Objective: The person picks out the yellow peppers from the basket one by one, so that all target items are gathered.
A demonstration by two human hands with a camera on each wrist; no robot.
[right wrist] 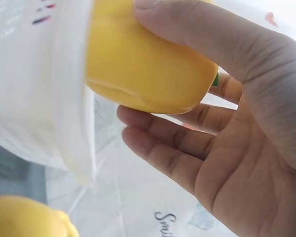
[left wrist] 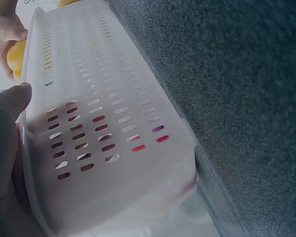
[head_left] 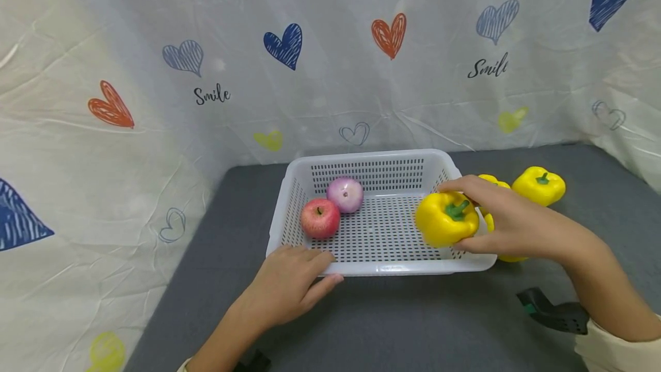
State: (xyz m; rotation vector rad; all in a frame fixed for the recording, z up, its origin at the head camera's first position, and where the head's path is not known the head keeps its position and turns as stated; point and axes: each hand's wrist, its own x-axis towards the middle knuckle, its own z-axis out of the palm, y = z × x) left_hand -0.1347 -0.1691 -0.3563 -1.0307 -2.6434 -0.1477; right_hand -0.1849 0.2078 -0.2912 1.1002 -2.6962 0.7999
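Observation:
My right hand (head_left: pixel 508 220) grips a yellow bell pepper (head_left: pixel 436 221) with a green stem, thumb on one side and fingers on the other. It holds the pepper over the right end of a white perforated plastic basket (head_left: pixel 392 268). In the right wrist view the pepper (right wrist: pixel 148 64) overlaps the basket's rim. At the basket's front left, my left hand (head_left: pixel 291 280) holds the rim, fingers over the inside and thumb outside. Inside the basket at left, a red apple (head_left: pixel 320 220) lies against a purple onion (head_left: pixel 345 194).
More yellow bell peppers (head_left: pixel 539 186) rest right of the basket, some partly hidden behind my right hand. The basket stands on a dark grey cloth surface (head_left: pixel 413 320). Behind and at left hangs a white sheet (head_left: pixel 330 90) printed with hearts and "Smile".

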